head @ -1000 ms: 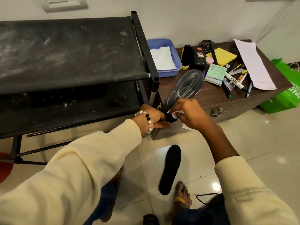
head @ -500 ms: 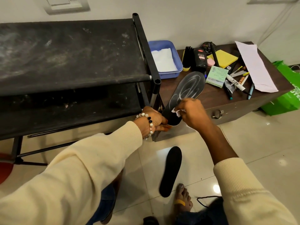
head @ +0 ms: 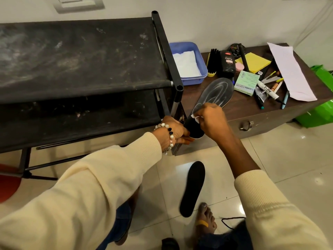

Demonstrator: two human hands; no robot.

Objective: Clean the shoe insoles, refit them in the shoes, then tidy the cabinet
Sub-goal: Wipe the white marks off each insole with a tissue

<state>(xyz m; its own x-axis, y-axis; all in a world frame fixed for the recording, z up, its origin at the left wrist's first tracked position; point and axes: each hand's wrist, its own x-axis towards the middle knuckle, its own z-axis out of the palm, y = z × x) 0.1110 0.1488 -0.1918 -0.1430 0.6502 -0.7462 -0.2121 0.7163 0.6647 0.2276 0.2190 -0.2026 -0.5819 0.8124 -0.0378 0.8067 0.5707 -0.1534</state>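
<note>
Dark wooden cabinet top [head: 239, 109], front-left corner: dusty black foam insole [head: 212, 94] heel pinched by left hand [head: 175, 131]. White wipe [head: 250, 119] clamped in right hand [head: 213, 121], shifted slightly heelward; wiping continues. Second black insole [head: 193, 188] left on floor, uncleaned by appearance.

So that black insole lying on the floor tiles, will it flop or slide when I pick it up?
The black insole looks thin and flat, so it will probably bend if lifted by one end. It is likely very light for its length. The floor tiles are glossy, so a push may slide it rather than lift an edge; pinching the rim should work better.
</note>
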